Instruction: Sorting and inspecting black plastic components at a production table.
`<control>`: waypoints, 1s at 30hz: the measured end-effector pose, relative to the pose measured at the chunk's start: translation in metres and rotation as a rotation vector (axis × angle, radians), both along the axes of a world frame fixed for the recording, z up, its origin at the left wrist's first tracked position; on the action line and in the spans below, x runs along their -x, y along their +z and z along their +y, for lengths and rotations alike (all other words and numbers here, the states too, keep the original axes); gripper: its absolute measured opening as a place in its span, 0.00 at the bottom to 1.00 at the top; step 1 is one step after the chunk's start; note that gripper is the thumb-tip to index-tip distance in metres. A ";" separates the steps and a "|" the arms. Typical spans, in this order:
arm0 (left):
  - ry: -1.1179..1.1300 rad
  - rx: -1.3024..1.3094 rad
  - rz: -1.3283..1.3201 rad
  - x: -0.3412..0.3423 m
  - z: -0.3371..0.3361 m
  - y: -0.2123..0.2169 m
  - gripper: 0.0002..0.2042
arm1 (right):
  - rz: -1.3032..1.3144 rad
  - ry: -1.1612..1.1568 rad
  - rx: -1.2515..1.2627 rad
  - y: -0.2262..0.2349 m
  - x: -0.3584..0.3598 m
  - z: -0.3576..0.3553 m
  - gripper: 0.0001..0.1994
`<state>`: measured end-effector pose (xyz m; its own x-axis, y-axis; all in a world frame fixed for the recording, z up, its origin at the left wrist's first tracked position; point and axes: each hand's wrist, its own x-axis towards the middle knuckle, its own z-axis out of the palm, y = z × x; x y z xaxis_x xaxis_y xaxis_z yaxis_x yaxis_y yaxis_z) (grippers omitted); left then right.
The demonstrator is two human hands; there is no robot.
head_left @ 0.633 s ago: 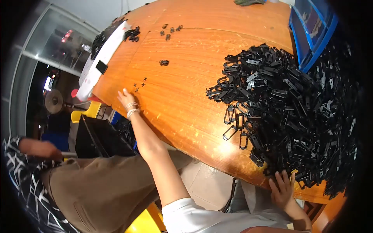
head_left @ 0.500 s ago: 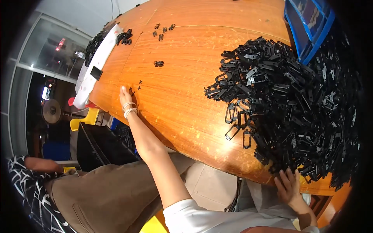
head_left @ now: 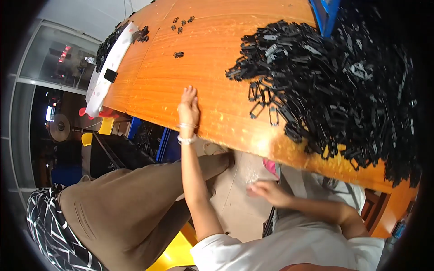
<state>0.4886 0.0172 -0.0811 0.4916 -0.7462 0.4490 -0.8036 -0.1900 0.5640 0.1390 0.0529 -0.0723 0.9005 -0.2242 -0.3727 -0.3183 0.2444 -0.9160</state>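
My left hand rests palm down on the wooden table near its front edge, with two light bands on the wrist. Its fingers are stretched forward, and whatever may lie beneath the palm is hidden. Off the table's edge, over the floor, my right hand is smeared by motion, so its fingers cannot be made out. Beyond the left hand lie a small black clip-like piece and several similar pieces. A big heap of black plastic frame-shaped parts covers the table's right side.
A blue plastic bin stands behind the heap. On the left are a white cloth, a dark phone-like object and more black parts. Beside me sits a person in brown trousers. A yellow chair is below.
My left hand has slid right along the table; the small black cross-shaped pieces near it are out of sight. My right hand has left the heap's edge and swung left. The view has shifted.
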 end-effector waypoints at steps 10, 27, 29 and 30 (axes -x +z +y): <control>-0.071 0.009 0.013 0.156 0.059 0.021 0.14 | -0.264 -0.510 -1.193 -0.053 -0.096 -0.021 0.26; -0.471 0.419 -0.018 0.357 0.079 0.041 0.15 | -0.593 -0.423 -1.343 0.026 0.072 -0.024 0.23; -0.806 0.169 -0.082 0.386 0.068 0.048 0.19 | -0.792 -0.513 -1.167 0.037 0.120 -0.028 0.22; -1.024 0.049 -0.100 0.402 0.057 0.062 0.20 | -0.848 -0.572 -0.990 0.042 0.147 -0.032 0.22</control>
<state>0.0866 0.0740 -0.0188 -0.4109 -0.7660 0.4944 -0.6110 0.6339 0.4742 -0.0082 0.0204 -0.0298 0.8024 -0.5967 0.0095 0.5907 0.7920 -0.1545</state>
